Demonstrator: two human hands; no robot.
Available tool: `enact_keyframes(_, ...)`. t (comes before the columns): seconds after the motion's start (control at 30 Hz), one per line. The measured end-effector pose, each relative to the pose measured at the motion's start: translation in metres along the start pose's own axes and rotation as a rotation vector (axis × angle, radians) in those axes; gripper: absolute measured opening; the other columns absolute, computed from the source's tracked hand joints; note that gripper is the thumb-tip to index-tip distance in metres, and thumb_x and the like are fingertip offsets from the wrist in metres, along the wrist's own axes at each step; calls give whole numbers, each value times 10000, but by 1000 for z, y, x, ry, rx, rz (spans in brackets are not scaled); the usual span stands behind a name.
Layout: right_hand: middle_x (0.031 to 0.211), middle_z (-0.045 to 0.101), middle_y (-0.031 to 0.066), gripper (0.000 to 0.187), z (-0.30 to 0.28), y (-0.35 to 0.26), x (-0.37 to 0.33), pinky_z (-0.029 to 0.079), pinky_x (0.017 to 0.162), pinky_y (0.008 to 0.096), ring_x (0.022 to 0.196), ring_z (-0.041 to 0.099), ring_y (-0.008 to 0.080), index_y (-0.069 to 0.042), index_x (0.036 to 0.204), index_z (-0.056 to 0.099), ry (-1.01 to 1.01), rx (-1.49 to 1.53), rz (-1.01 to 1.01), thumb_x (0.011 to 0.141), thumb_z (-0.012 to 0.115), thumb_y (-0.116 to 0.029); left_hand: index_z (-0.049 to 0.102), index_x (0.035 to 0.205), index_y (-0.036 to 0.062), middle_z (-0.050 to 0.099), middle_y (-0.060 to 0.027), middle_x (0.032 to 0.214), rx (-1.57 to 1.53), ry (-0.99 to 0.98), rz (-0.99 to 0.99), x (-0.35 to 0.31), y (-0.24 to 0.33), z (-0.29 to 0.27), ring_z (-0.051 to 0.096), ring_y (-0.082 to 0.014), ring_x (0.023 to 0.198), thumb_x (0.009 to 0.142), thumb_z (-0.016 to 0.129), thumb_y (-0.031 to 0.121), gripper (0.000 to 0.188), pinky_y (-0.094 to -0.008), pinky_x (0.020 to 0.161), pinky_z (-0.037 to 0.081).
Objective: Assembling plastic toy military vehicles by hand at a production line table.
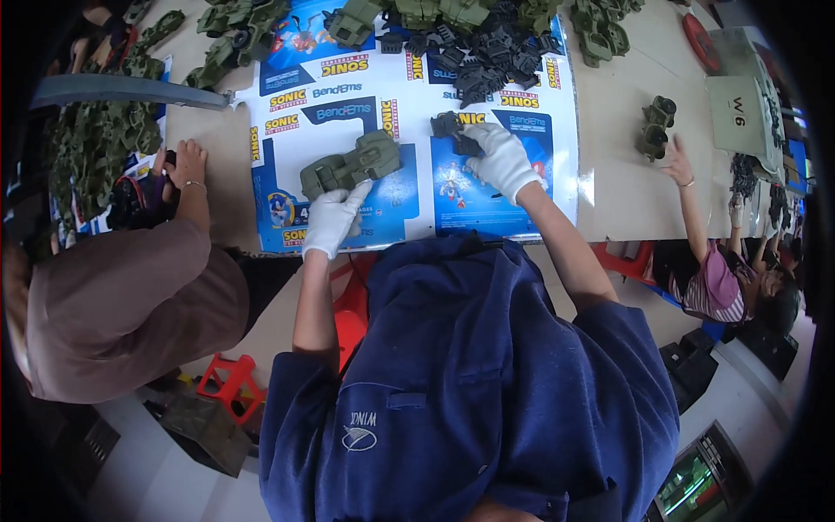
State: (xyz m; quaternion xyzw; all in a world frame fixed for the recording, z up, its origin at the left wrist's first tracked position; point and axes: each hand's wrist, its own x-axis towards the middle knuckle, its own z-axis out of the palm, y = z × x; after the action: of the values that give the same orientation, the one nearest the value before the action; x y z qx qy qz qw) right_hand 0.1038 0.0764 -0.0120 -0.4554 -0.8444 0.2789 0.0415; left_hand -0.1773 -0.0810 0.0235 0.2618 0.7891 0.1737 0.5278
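My left hand (335, 217), in a white glove, grips an olive-green plastic toy vehicle body (348, 167) by its near side, just above the printed sheet. A white glove also covers my right hand (504, 161). Its thumb and fingers are closed on a small black plastic part (447, 126), a short way right of the vehicle body. Beyond my right hand lies a heap of similar black parts (491, 70). More green vehicle bodies (439, 12) are piled behind that heap. Under both hands, a blue and white printed cardboard sheet (420, 196) covers the table.
A grey metal bar (130, 90) crosses the table at left, near heaped green parts (100, 161). A co-worker's hand (188, 165) rests there. At right, another person's hand (682, 163) is beside a green toy vehicle (656, 129), near a pale bin (738, 113).
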Motion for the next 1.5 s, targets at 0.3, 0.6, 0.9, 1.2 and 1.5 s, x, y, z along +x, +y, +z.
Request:
enact_keyframes(0.3, 1297, 602, 245, 626, -6, -7, 1, 471, 1022, 345, 1183, 603, 348, 5, 1274, 604, -82, 139, 158, 745, 791, -274, 286, 1524, 132, 558, -204, 1330, 944, 165, 548, 49, 53, 15, 588, -377, 1189, 647, 864, 498, 1113, -436, 987, 488)
enact_keyframes(0.6, 1335, 599, 159, 434, 0, 42, -49, 521, 931, 391, 1088, 652, 342, -93, 1295, 634, 258, 54, 363, 887, 659, -239, 169, 1557, 92, 559, -289, 1266, 362, 77, 552, 67, 11, 45, 580, -433, 1169, 702, 866, 357, 1134, -422, 992, 480)
enact_keyframes(0.9, 1239, 631, 194, 645, 22, 49, -51, 501, 959, 400, 1071, 641, 352, -49, 1377, 546, 233, -163, 337, 791, 752, -220, 388, 1448, 115, 676, -186, 1178, 232, 100, 457, 51, 14, 57, 650, -356, 1114, 729, 857, 340, 887, -397, 934, 519)
enact_keyframes(1.2, 1166, 681, 79, 430, -32, 18, -44, 531, 763, 252, 938, 648, 125, -7, 1369, 569, 212, 1184, 319, 955, 650, -90, 449, 1450, 55, 639, -157, 1301, -50, -151, 524, 7, 38, 52, 611, -258, 1211, 718, 877, 328, 891, -334, 1023, 461)
enact_keyframes(1.5, 901, 592, -44, 502, -35, -8, -49, 390, 611, 216, 709, 452, 56, -23, 1403, 542, -148, 1516, 25, 981, 631, -278, 476, 1433, 56, 652, -146, 1272, -35, -318, 551, -45, 90, 47, 605, -245, 1203, 722, 861, 351, 860, -348, 1010, 467)
